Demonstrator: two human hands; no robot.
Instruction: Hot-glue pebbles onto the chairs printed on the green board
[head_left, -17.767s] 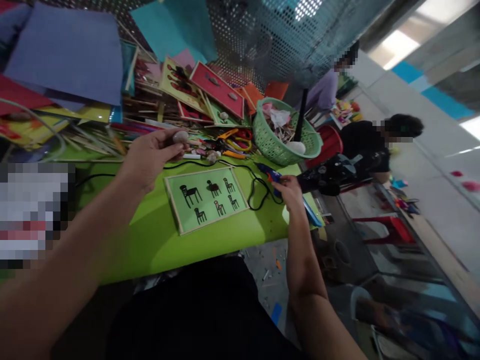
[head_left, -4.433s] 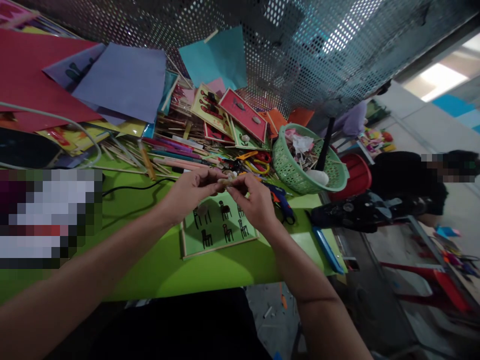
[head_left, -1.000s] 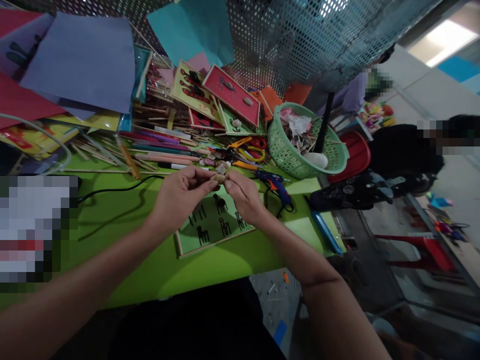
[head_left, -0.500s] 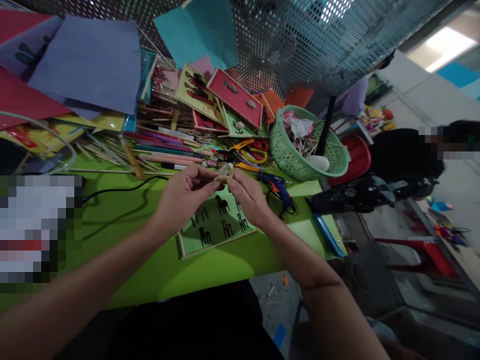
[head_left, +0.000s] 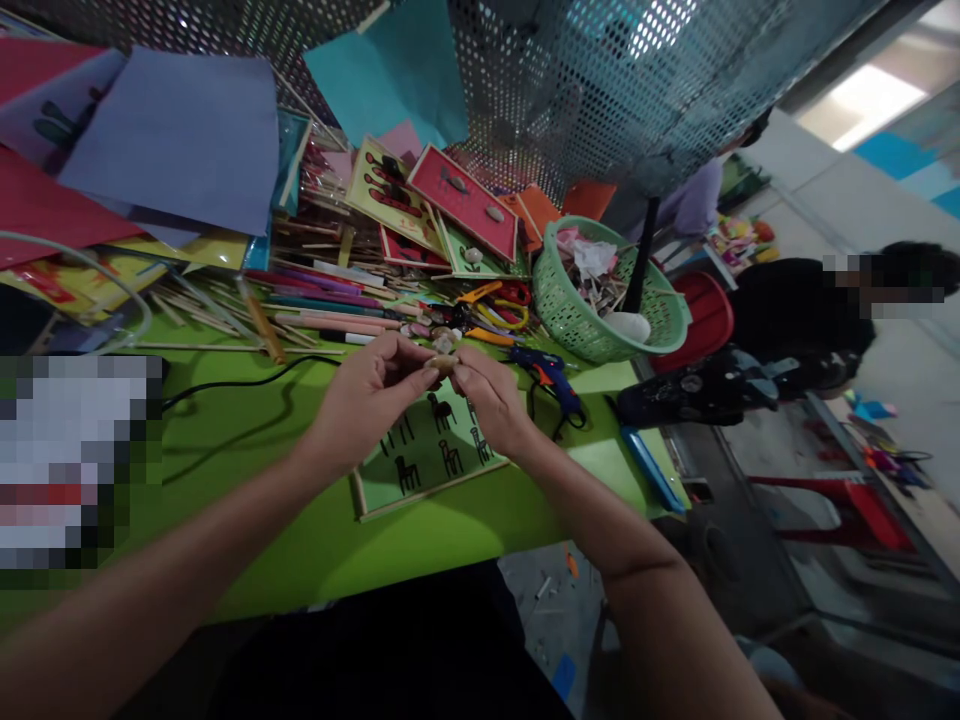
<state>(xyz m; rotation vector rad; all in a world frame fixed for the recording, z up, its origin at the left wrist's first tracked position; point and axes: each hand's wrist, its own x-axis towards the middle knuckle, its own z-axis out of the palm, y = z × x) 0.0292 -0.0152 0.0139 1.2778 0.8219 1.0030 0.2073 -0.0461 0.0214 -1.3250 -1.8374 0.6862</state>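
A small brownish pebble [head_left: 442, 363] is pinched between my two hands, above a green card. My left hand [head_left: 379, 390] grips its left end with thumb and fingertips. On its right end, the thumb and fingers of my right hand [head_left: 491, 395] are closed. Beneath them the green card [head_left: 382, 497], edged with thin wooden sticks, carries several dark chair drawings; its upper part is hidden by my hands. Just beyond my fingertips lie several more pebbles [head_left: 416, 330].
A blue glue gun [head_left: 551, 375] lies right of the card, near a green basket [head_left: 577, 325] of scraps. Behind are pens [head_left: 330, 300], scissors [head_left: 502, 315], sticks and framed pebble cards [head_left: 472, 200]. A pixelated object [head_left: 82, 450] sits left, with a black cable. Another person [head_left: 802, 310] is at right.
The pebble has turned slightly between my fingertips, showing more of its broad face. My hands stay in nearly the same place; the view has shifted a little.
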